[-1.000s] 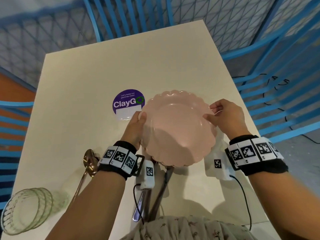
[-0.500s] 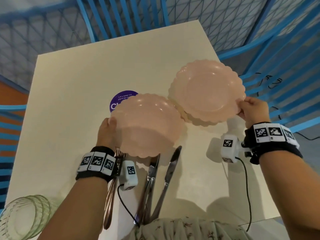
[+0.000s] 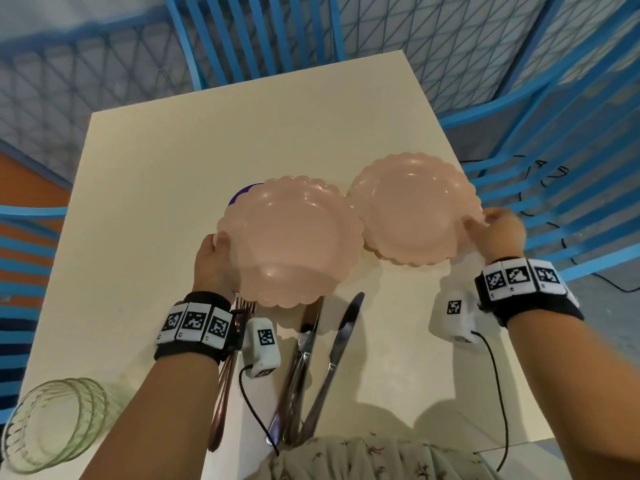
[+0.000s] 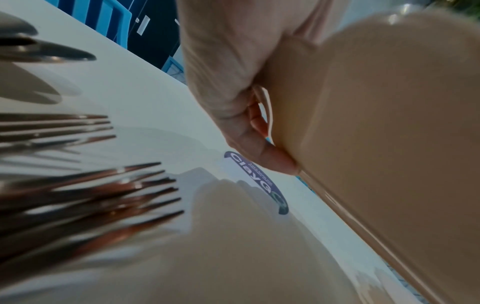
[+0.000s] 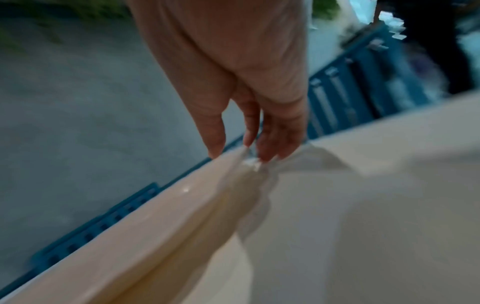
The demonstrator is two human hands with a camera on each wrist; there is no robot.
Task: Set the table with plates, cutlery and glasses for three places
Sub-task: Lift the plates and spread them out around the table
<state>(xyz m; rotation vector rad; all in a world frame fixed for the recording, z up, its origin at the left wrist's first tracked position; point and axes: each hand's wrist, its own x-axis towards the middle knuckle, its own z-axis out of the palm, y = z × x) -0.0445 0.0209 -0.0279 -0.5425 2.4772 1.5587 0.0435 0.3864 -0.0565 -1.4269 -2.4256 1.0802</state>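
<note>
Two pink scalloped plates hang side by side above the cream table (image 3: pixel 166 161). My left hand (image 3: pixel 220 242) grips the left plate (image 3: pixel 291 237) by its left rim, thumb on top. In the left wrist view, that hand (image 4: pixel 259 148) curls under the plate's (image 4: pixel 376 144) edge. My right hand (image 3: pixel 491 220) pinches the right plate (image 3: pixel 412 209) at its right rim, and a second scalloped rim shows just beneath it. The right wrist view shows fingertips (image 5: pixel 270 148) on the plate rim (image 5: pixel 155 226). Knives (image 3: pixel 332 355) and forks (image 3: pixel 244 304) lie below the plates.
Stacked green glasses (image 3: pixel 52 424) lie at the near left corner. A purple sticker (image 3: pixel 242 195) peeks out behind the left plate. Copper cutlery handles (image 3: pixel 221 403) lie under my left forearm. Blue slatted chairs (image 3: pixel 554 202) surround the table on the right, far and left sides.
A second ago both hands held one stack of plates. The right hand has since carried its plate off to the right, while the left keeps one plate near the middle.
</note>
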